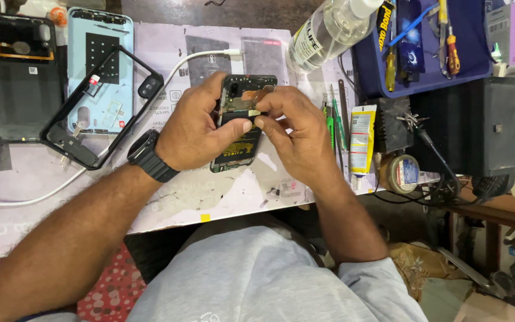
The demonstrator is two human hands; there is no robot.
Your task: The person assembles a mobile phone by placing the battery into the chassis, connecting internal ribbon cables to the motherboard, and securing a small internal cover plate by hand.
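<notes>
Both hands hold an opened phone (241, 122) above the middle of the mat (210, 191). The left hand (201, 128) wraps its left edge, thumb pressed across the board just above the battery. The right hand (296, 134) closes on the right side, with thumb and forefinger pinched at a small part near the phone's top.

Left of the hands lie a black frame (99, 107), tilted over a pale blue back cover (99, 36), and a dark back cover (22, 77). A white cable (192, 58) runs across the mat.

To the right are a clear bottle (329, 27) with a white label, a yellow-and-white tube (362, 140) lying lengthwise, a tape roll (402, 173), a blue tray (424, 53) of screwdrivers, and a purple box (511, 33) at the far corner.

The pale mat is scuffed and stained, and it rests on a cluttered workbench.
</notes>
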